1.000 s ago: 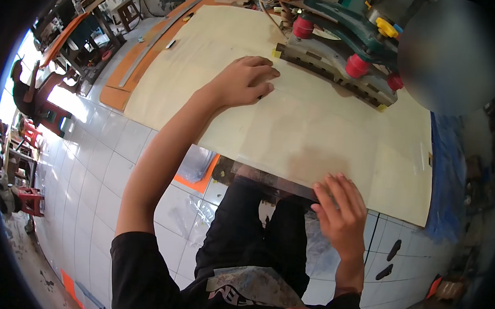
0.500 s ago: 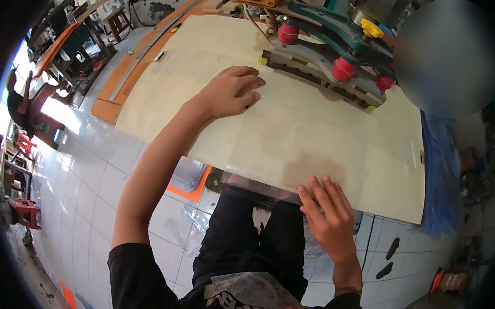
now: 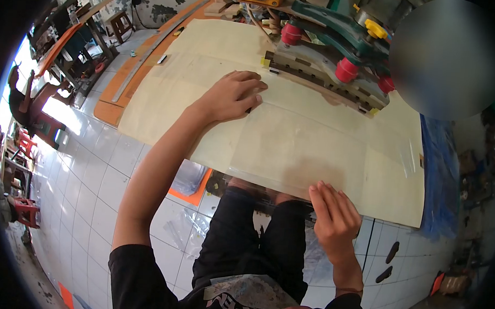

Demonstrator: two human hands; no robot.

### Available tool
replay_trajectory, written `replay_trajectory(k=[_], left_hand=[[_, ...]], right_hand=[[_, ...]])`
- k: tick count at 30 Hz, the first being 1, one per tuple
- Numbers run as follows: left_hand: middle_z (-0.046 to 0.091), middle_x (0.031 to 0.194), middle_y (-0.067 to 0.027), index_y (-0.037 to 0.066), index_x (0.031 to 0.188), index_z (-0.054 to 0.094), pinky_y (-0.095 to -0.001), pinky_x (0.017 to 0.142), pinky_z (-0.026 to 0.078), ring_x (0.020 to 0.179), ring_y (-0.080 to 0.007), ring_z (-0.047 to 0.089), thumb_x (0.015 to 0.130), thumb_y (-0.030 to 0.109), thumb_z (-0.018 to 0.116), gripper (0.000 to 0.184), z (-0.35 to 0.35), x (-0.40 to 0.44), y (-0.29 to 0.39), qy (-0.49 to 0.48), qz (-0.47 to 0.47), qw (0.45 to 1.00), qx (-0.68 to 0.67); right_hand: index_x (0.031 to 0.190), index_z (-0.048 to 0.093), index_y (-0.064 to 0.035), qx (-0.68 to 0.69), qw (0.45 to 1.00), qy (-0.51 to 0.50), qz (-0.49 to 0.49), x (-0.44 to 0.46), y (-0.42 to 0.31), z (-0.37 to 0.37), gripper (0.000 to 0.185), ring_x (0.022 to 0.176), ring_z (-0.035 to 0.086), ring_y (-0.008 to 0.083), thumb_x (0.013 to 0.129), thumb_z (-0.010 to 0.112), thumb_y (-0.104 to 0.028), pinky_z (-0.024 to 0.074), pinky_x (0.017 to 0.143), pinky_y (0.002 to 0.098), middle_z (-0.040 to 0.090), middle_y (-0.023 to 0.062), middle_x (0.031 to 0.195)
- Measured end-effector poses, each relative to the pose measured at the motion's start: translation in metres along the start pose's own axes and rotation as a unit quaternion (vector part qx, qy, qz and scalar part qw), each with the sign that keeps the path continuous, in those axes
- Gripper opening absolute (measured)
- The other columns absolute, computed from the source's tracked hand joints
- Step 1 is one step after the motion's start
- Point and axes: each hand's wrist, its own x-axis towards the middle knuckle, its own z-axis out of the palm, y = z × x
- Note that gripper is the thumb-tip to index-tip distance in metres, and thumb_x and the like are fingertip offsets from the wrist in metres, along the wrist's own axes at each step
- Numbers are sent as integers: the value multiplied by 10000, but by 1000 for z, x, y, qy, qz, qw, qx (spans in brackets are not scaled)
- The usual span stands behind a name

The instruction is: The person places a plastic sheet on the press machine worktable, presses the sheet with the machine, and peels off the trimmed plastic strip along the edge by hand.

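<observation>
A clear plastic sheet [image 3: 296, 151] lies on the large cream board [image 3: 197, 44], its near edge at the board's front edge. My left hand [image 3: 233, 97] rests near the sheet's far left corner, fingers bent, thumb apart from the index finger. Something small and dark shows under that thumb; I cannot make out what it is. My right hand [image 3: 335, 220] is at the sheet's near edge, turned partly on its side. Its fingers are stretched out and close together, and its thumb is hidden.
Beyond the board stands a green press [image 3: 333, 37] with red knobs and a long bar [image 3: 321, 81] over the board. A metal ruler [image 3: 147, 58] lies at left. Blue plastic [image 3: 440, 177] hangs at right. Clear plastic [image 3: 189, 177] sits on orange material below the board.
My right hand has shifted slightly down and right, its fingers drawing together and turning on edge. The sheet's near edge looks less overhanging. My left hand stays in place on the board.
</observation>
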Motion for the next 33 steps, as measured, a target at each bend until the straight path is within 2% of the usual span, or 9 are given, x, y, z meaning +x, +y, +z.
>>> replay_trajectory(k=[10,19,30,33], left_hand=[[570,1346,-231,25,1263,652,-450,1091,406,1268,-390,525,941,220,579,384,4,0,-4,10,13,1000,12],[558,1355,-234,27,1278,647,-449,1090,406,1274,-391,519,949,246,569,402,3,1,-3,4,13,1000,19],[567,1356,-218,1,1260,653,-442,1089,410,1270,-375,522,945,143,460,396,3,2,-8,10,16,1000,-15],[560,1368,-223,13,1268,652,-441,1090,410,1281,-376,518,935,150,473,402,2,1,-9,4,10,1000,-16]], right_hand=[[1105,737,-50,21,996,74,41,-6,0,9,271,967,736,320,844,696,12,605,819,428,746,162,1049],[1086,749,-65,38,997,64,22,-1,1,5,276,959,728,328,821,711,4,600,820,439,738,158,1040],[1086,755,-73,32,998,51,8,-2,-1,9,275,984,719,324,817,729,-19,594,837,457,731,161,1071],[1083,758,-79,28,998,49,6,-2,-2,9,273,988,719,325,817,732,-24,593,840,459,730,160,1076]])
